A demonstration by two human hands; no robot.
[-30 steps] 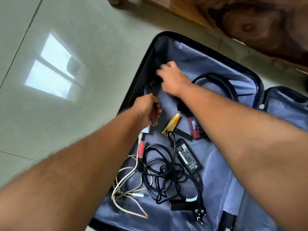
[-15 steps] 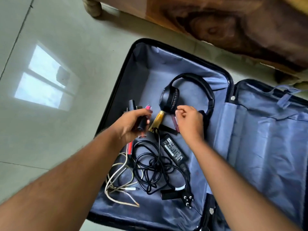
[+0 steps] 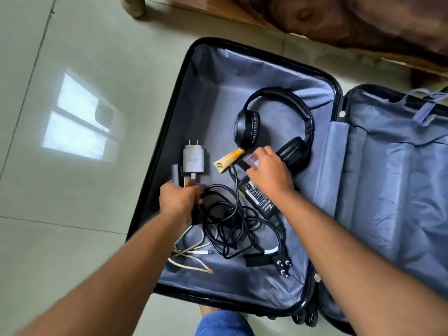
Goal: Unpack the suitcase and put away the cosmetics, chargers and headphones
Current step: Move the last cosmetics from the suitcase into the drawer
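Note:
The open suitcase point(image 3: 184, 98) lies on the floor with grey-blue lining. Black headphones point(image 3: 276, 103) rest in its far part. A white charger point(image 3: 194, 159) and a yellow tube point(image 3: 228, 160) lie in front of them. A black laptop adapter point(image 3: 258, 200) with tangled black cable point(image 3: 230, 224) and white cables point(image 3: 191, 259) fill the near part. My left hand point(image 3: 178, 202) grips several thin cosmetic sticks point(image 3: 175, 173) just below the white charger, blurred. My right hand point(image 3: 269, 175) pinches a small pinkish cosmetic tube point(image 3: 253, 160) beside the yellow tube.
The suitcase's other half point(image 3: 392, 180) lies open to the right with a zipped lining. A wooden furniture piece point(image 3: 339, 23) stands behind, its leg point(image 3: 134, 6) at the far left. Pale tiled floor point(image 3: 72, 166) spreads to the left. A knee in blue cloth point(image 3: 220, 323) shows below.
My left hand moved down toward the cables with the sticks, uncovering the white charger. My right hand took hold of the pinkish tube by the headphones.

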